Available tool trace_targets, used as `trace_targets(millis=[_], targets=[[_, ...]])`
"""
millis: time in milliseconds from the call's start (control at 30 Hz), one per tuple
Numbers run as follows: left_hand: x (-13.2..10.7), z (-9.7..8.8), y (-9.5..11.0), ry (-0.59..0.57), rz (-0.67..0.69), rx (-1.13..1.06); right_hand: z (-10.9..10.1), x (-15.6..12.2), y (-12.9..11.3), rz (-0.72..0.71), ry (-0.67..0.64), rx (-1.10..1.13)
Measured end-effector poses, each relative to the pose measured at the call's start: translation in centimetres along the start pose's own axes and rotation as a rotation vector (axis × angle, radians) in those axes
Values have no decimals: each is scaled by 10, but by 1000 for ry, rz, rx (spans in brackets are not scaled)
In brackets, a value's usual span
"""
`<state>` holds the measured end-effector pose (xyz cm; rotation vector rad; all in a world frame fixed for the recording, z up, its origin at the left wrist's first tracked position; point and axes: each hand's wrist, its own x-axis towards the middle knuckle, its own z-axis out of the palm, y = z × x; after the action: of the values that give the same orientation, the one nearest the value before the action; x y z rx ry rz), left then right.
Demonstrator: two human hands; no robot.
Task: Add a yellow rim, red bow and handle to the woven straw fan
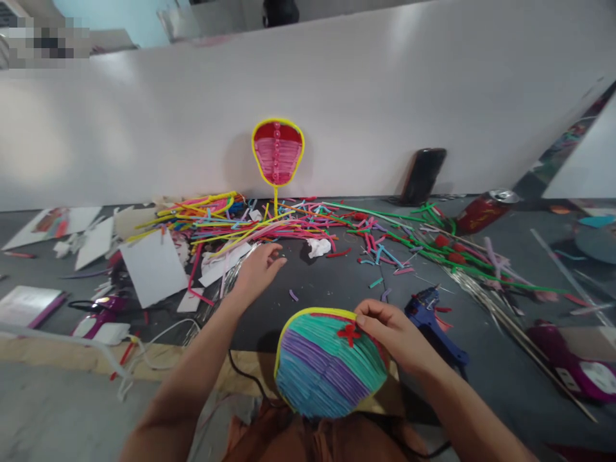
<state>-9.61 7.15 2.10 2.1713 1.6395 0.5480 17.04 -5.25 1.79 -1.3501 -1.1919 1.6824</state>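
Observation:
My right hand point(387, 330) pinches the upper right edge of a rounded pipe-cleaner panel point(322, 366). Green, purple and blue stripes fill the panel, and a yellow pipe cleaner borders its top and left side. A small red pipe-cleaner flower point(349, 333) is on it, close to my fingertips. My left hand point(260, 266) is over the dark table at the near side of a heap of loose pipe cleaners point(269, 231). Its fingers are loosely bent and apart, with nothing seen in them. Beside my right wrist lies a blue glue gun point(436, 330).
A pink and red pipe-cleaner fan point(278, 154) stands against the white partition point(144, 128). A phone point(423, 174) leans there too, left of a red can point(486, 212). White cards point(154, 269) and a purple tool point(103, 314) lie left; another purple tool point(572, 362) lies right.

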Motion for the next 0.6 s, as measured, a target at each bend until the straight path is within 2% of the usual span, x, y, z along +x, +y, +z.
trace_targets(millis=[167,333,433,600], targets=[[34,33,25,-98,152,-8,4,-7,7,1,34,77],[61,61,36,-146,187,49,5,-16,6,-14,43,96],[64,64,34,-136,167,75,3,-19,8,-26,52,108],[54,50,22,-104,115,82,4,-17,17,6,110,226]])
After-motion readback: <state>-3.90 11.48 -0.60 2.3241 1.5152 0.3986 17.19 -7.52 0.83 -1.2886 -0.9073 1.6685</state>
